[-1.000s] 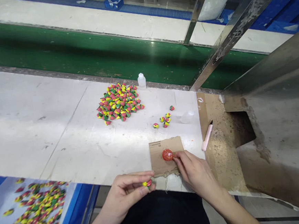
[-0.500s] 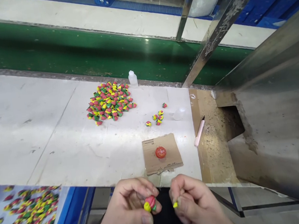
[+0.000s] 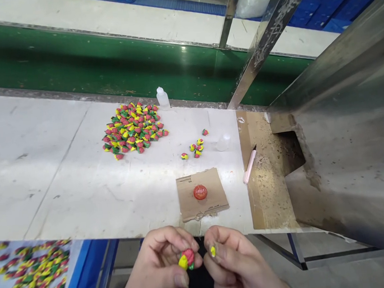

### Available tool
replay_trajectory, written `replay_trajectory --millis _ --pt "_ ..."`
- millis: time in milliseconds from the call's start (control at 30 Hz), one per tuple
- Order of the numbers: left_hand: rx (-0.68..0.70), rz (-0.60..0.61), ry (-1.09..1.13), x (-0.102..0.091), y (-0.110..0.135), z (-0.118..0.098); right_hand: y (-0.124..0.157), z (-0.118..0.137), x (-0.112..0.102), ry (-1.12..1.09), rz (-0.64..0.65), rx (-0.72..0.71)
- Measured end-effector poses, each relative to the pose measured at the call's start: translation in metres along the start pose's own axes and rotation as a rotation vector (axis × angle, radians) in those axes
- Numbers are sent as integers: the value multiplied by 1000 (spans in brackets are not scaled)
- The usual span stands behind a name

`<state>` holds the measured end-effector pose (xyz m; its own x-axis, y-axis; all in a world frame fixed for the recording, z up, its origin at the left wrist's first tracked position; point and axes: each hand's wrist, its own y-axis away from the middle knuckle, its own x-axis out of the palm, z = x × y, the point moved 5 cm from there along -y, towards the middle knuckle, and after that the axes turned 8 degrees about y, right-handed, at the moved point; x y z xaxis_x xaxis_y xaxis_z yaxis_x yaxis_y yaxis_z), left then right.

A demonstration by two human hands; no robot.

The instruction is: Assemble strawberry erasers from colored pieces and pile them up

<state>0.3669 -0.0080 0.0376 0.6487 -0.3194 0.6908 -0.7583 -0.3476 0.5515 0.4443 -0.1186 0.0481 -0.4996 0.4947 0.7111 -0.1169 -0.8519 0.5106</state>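
Observation:
Between the thumb and fingers of my left hand (image 3: 161, 266) is a small red, yellow and green moulded piece (image 3: 188, 257). My right hand (image 3: 234, 260) pinches a tiny yellow piece (image 3: 213, 251) at its fingertips, close beside the left hand but apart from the moulded piece. Both hands are over the table's front edge. Just beyond them lies a square of cardboard (image 3: 188, 206) bearing a round, shiny orange-red blob or small dish (image 3: 200, 192). Several similar coloured pieces (image 3: 197, 148) lie loose behind the cardboard.
A large pile of coloured pieces (image 3: 132, 128) sits at the back left, near a white plastic bottle (image 3: 162, 98). A pink pen-like tool (image 3: 250, 167) lies on cardboard at right. More pieces fill a blue-edged tray (image 3: 79, 277) lower left. A metal housing (image 3: 351, 140) stands at right.
The right hand has come closer to the left, and the tiny yellow piece is now raised and turned more to view. The whole scene has shifted slightly left as the camera moved.

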Motion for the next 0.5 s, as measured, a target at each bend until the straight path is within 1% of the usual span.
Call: replay_trajectory --millis 67,133,167,200,267,333,400,433,500 --pt "-13 -48 -18 2 3 -1 2 3 -6 155 -114 -116" --pt "-30 -44 -30 2 3 0 7 9 -11 362 -218 -243" --pt "-37 -19 -31 2 2 0 10 13 -12 475 -249 -302" --pt "-43 22 -27 2 1 2 13 18 -12 592 -264 -367" --pt "-47 90 -7 3 -1 3 18 30 -8 835 -276 -550" --pt "-45 95 24 2 -2 4 23 43 -1 1065 -302 -777" --pt "-49 77 52 0 -2 6 28 52 6 1267 -337 -967" --pt "-45 97 58 1 -2 6 29 55 10 1362 -346 -1038" --pt "-33 145 56 1 -2 7 31 56 15 1552 -337 -1119"
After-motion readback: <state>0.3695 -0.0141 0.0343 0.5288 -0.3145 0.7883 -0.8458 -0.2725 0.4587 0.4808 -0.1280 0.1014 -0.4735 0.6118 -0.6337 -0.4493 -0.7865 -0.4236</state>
